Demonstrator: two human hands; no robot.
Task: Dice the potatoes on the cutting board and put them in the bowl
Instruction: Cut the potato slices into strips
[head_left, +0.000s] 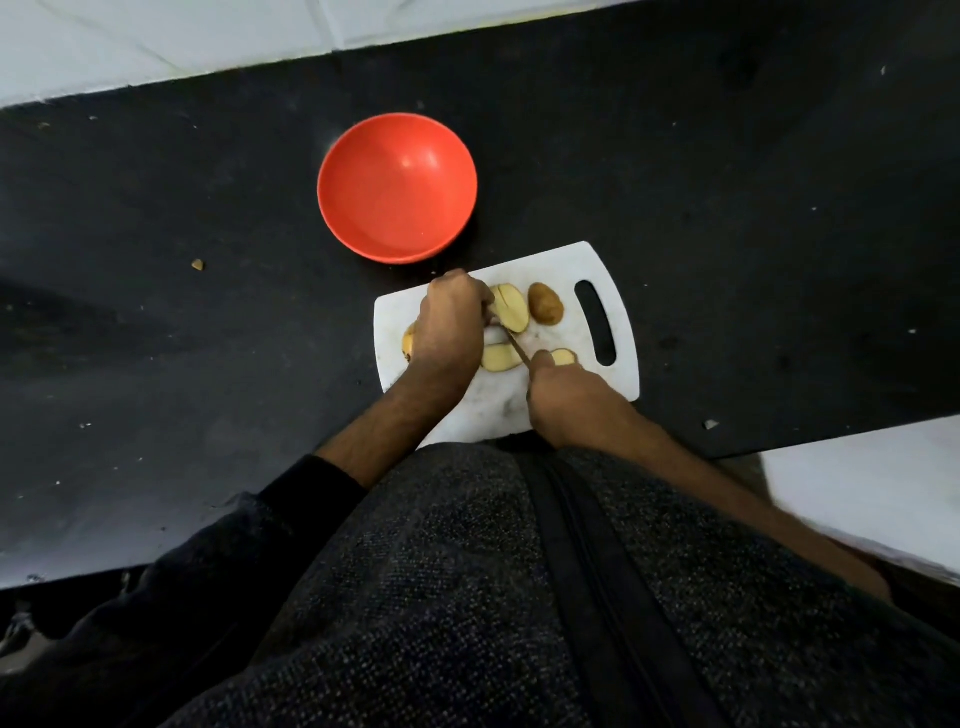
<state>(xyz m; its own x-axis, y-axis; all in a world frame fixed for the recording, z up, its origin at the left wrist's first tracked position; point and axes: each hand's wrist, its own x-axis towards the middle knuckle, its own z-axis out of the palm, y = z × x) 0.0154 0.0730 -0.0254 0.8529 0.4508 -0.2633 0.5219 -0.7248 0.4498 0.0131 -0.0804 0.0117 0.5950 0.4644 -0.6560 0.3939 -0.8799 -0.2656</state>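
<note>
A white cutting board (587, 260) with a handle slot lies on the black counter. On it are a cut potato half (511, 306) showing slice lines, an unpeeled half (545, 303), a slice (500, 357), a small piece (563, 356) and a piece (409, 343) half hidden by my left hand. My left hand (452, 327) holds the cut half with curled fingers. My right hand (566, 400) grips a knife (517, 349) whose blade points at that half. The red bowl (397, 187) behind the board holds no potato.
The black counter (727, 208) ends at a pale wall along the back. A small scrap (197, 265) lies on the counter to the left, another (710, 424) near the front right edge. My torso in dark knit fills the foreground.
</note>
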